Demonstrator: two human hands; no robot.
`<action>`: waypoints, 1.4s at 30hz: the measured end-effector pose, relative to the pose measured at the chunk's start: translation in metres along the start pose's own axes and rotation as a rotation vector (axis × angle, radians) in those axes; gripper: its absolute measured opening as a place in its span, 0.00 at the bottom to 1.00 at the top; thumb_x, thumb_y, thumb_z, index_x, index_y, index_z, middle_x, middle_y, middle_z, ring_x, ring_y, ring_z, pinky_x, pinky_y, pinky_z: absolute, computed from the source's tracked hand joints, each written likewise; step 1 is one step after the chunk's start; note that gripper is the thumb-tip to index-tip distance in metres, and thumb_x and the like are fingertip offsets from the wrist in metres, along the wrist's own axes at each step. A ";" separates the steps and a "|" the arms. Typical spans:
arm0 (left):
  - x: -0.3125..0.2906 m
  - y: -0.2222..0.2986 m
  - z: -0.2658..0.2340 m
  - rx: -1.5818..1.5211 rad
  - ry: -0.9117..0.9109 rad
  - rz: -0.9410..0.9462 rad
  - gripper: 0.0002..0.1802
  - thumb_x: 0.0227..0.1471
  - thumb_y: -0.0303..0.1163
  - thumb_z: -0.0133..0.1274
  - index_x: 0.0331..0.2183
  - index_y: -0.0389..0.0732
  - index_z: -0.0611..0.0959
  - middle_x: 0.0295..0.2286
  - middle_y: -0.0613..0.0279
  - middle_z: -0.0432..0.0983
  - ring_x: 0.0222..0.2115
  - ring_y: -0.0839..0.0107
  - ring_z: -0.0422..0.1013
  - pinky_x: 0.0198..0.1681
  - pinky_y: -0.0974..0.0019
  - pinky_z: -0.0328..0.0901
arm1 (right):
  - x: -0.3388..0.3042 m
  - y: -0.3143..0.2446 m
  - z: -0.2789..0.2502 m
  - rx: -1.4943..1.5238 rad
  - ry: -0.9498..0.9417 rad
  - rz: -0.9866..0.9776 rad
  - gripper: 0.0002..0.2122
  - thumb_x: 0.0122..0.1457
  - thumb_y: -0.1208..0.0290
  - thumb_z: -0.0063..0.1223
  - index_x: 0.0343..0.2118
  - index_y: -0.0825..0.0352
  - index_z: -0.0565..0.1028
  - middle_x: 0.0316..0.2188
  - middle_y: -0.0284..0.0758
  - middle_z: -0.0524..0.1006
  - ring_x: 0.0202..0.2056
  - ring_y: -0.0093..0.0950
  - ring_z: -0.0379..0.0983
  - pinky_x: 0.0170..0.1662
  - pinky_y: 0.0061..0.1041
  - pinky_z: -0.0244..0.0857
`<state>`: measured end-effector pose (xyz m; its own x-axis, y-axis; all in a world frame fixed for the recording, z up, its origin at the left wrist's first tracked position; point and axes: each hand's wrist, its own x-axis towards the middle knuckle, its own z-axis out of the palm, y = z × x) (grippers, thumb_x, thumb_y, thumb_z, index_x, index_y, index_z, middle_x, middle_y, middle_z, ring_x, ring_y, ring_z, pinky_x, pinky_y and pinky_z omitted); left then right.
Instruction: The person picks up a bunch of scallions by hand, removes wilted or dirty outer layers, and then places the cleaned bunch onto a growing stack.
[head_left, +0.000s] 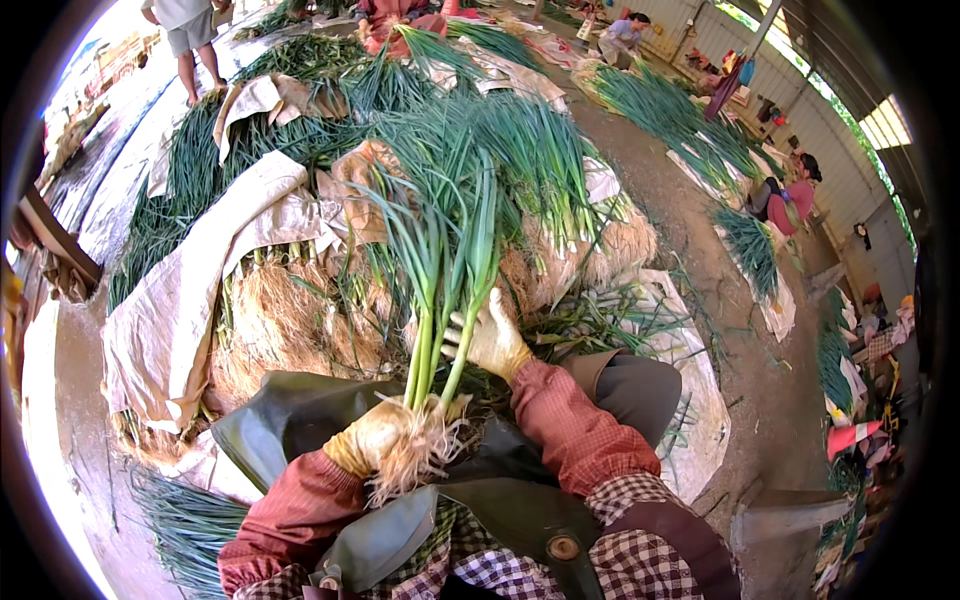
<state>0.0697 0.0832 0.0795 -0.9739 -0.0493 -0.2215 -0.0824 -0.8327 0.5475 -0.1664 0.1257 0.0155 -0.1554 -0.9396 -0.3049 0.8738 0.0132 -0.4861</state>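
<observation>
A small bunch of green onions (425, 350) stands over my lap, white roots (425, 445) down and long green leaves fanning upward. My left hand (375, 438), in a pale yellowish glove, is closed around its root end, with the loose roots spilling over the fingers. Beside the stalks is my right hand (495, 338), gloved the same way. Its fingers are spread and reach behind the rightmost stalk, while its thumb points up apart from them. Whether those fingers touch the stalk I cannot tell. A dark green apron (310, 415) covers my lap.
Ahead lies a large heap of green onions (290, 320), roots toward me, partly under a pale cloth (190, 300). Loose leaves cover a sheet (690, 370) on the right. More onions (190, 520) lie at lower left. Other people sit or stand farther off, including one (790, 195) at right.
</observation>
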 end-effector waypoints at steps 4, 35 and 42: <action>-0.073 0.014 0.009 0.274 -0.068 -0.131 0.24 0.42 0.33 0.57 0.40 0.32 0.71 0.32 0.59 0.70 0.27 0.77 0.67 0.28 0.78 0.63 | 0.050 -0.044 0.050 -0.070 0.012 -0.345 0.29 0.48 0.40 0.39 0.41 0.64 0.68 0.31 0.38 0.73 0.31 0.34 0.70 0.36 0.35 0.66; 0.107 -0.015 -0.090 -0.065 0.650 -0.111 0.06 0.43 0.26 0.53 0.28 0.37 0.76 0.18 0.65 0.69 0.15 0.74 0.65 0.17 0.73 0.61 | 0.110 0.073 -0.106 -1.076 0.588 -0.328 0.21 0.50 0.57 0.50 0.40 0.70 0.69 0.34 0.38 0.74 0.33 0.30 0.71 0.37 0.24 0.64; 0.111 -0.003 -0.124 -0.164 0.858 0.190 0.07 0.41 0.20 0.51 0.29 0.34 0.75 0.23 0.59 0.72 0.20 0.72 0.70 0.20 0.73 0.65 | 0.131 0.046 -0.080 -0.844 0.380 0.138 0.09 0.49 0.65 0.53 0.31 0.64 0.74 0.21 0.26 0.72 0.18 0.15 0.64 0.21 0.13 0.58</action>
<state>-0.0118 0.0119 -0.0469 -0.4693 -0.5356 -0.7020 0.1596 -0.8334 0.5291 -0.1836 0.0303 -0.1129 -0.3457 -0.7383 -0.5791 0.2956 0.5001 -0.8140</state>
